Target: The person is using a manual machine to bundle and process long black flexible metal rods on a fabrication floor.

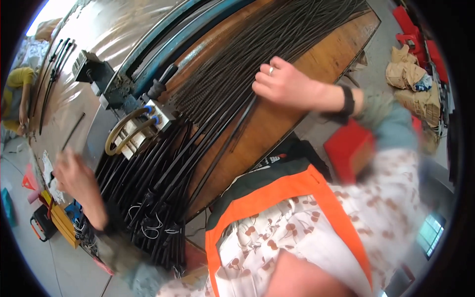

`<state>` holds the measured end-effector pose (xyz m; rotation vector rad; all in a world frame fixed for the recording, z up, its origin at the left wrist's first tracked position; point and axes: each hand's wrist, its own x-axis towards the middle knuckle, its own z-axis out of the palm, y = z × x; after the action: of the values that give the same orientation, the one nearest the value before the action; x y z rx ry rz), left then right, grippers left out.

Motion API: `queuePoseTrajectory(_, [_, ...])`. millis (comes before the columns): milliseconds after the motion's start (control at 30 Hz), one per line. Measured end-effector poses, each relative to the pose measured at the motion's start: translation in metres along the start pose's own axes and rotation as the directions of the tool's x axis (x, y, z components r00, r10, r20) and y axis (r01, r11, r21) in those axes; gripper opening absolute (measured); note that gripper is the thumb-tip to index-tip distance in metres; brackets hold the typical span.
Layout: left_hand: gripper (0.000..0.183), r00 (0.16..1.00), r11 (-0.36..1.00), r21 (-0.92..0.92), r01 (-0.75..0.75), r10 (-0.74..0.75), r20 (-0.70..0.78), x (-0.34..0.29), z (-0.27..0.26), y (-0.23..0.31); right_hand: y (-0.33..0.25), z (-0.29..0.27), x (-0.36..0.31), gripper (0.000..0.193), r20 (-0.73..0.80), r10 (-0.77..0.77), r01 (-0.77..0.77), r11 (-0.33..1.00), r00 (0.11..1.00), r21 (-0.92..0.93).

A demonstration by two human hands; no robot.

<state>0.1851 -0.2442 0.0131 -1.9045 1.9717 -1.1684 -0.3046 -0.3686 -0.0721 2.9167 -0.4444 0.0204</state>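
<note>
My right hand (282,85), with a ring on one finger, is closed at the upper end of a black rod (232,131) that slants down left over the wooden table. Beneath and beside that hand spread many long dark twisted rods (217,81). Off to the left, my left hand (76,173) is smeared by motion, so I cannot tell whether its fingers grip anything. A short dark rod (74,131) ends close to its fingertips. Between my hands lies a pile of black rods (148,178), some with white cords at their lower ends.
A metal clamp device (148,126) with looped hoses stands between my hands, beside blue rails (163,37). The wooden table (341,44) has its edge near my body. Red boxes (349,148) and brown sacks (408,74) are at the right. Another person in yellow (20,94) is far left.
</note>
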Motion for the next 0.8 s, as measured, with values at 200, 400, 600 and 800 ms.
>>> queuePoseTrajectory(200, [0.033, 0.961, 0.411, -0.910, 0.052, 0.228, 0.158, -0.008, -0.154, 0.193, 0.014, 0.012, -0.003, 0.017, -0.451, 0.207, -0.110, 0.967, 0.868, 0.231])
queuePoseTrajectory(400, [0.035, 0.900, 0.443, -0.896, -0.015, 0.397, 0.181, 0.019, -0.140, 0.278, 0.028, 0.010, -0.033, 0.013, -0.356, 0.304, -0.135, 0.894, 0.884, 0.428])
queuePoseTrajectory(600, [0.034, 0.909, 0.537, -0.839, -0.087, 0.388, 0.154, 0.038, -0.150, 0.285, 0.085, 0.039, -0.078, 0.027, -0.423, 0.416, -0.203, 0.863, 0.805, 0.463])
queuePoseTrajectory(800, [0.024, 0.944, 0.477, -0.879, 0.006, 0.288, 0.163, 0.020, -0.135, 0.287, 0.089, 0.038, -0.078, 0.041, -0.414, 0.317, -0.084, 0.867, 0.853, 0.491])
